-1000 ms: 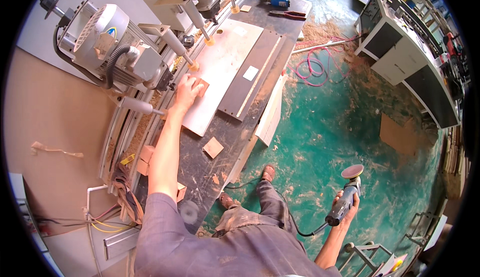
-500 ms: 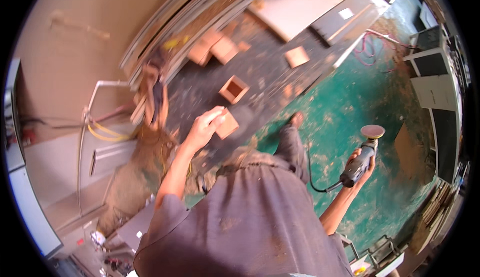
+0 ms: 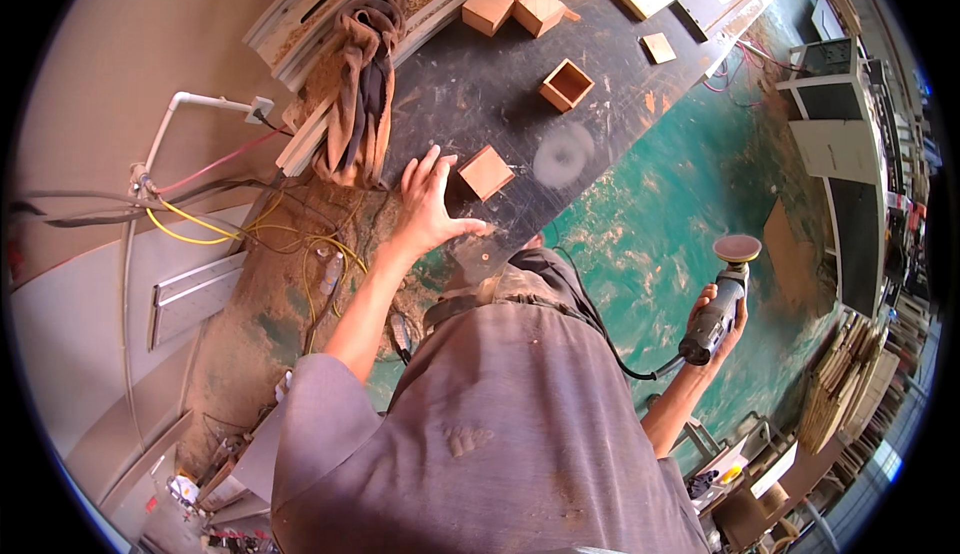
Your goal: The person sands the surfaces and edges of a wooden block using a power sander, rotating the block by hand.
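Observation:
My left hand is open, fingers spread, beside a small wooden box at the near end of the dark worktable. A gap shows between the fingers and the box. Out to the right, over the floor, my right hand is wrapped round the body of a corded disc sander. Its round pad faces up and away from me. Farther along the table stands an open-topped wooden box, its hollow inside showing.
Several closed wooden boxes cluster at the table's far side, near a flat wooden square. A crumpled brown cloth hangs at the left edge. Yellow cables lie on the dusty floor at left. The sander's black cord passes my waist.
My left hand has come off the small box and spread its fingers beside it. The view has shifted, so the table appears farther right. The sander stays in my right hand.

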